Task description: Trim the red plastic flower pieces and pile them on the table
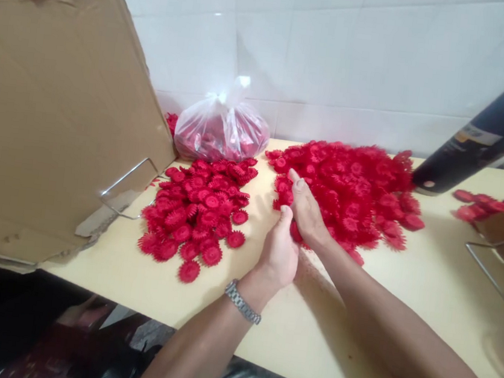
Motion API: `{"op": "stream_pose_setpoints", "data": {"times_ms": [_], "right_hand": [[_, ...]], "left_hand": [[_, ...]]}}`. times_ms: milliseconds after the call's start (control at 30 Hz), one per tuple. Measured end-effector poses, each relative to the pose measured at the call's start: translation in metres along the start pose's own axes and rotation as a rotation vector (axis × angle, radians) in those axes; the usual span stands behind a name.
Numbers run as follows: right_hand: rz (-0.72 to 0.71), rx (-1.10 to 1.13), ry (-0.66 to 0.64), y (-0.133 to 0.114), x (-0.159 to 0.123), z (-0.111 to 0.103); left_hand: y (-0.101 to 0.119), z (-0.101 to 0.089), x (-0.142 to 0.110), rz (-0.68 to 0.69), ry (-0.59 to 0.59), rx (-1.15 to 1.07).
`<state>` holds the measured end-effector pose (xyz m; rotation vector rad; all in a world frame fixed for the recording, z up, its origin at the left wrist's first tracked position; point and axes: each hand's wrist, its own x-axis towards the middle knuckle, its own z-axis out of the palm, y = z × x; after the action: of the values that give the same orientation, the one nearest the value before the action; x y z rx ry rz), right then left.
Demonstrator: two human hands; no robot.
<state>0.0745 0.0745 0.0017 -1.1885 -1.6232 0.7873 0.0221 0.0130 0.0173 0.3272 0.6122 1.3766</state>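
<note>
Small workshop or workroom, white tiled wall (367, 56), pale worktable (222, 295), heaped red flower-like pieces (347, 188), cardboard partition (55, 112)

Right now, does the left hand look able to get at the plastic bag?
Probably yes: between the left hand and the plastic bag lie only bare tabletop and the edge of a low red pile.
</note>
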Motion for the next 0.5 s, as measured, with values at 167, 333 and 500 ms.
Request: {"op": "stream_pose_setpoints", "data": {"times_ms": [167, 333, 500], "right_hand": [[0.228, 0.28, 0.06, -0.019, -0.003, -0.02], [0.079, 0.211, -0.167, -0.034, -0.028, -0.043], [-0.103, -0.182, -0.205, -0.022, -0.05, -0.037]], "left_hand": [[0.015, -0.013, 0.002, -0.108, -0.013, -0.087], [0.04, -0.014, 0.002, -0.131, -0.017, -0.021], [0.03, -0.016, 0.0, -0.091, 0.014, 0.034]]}}
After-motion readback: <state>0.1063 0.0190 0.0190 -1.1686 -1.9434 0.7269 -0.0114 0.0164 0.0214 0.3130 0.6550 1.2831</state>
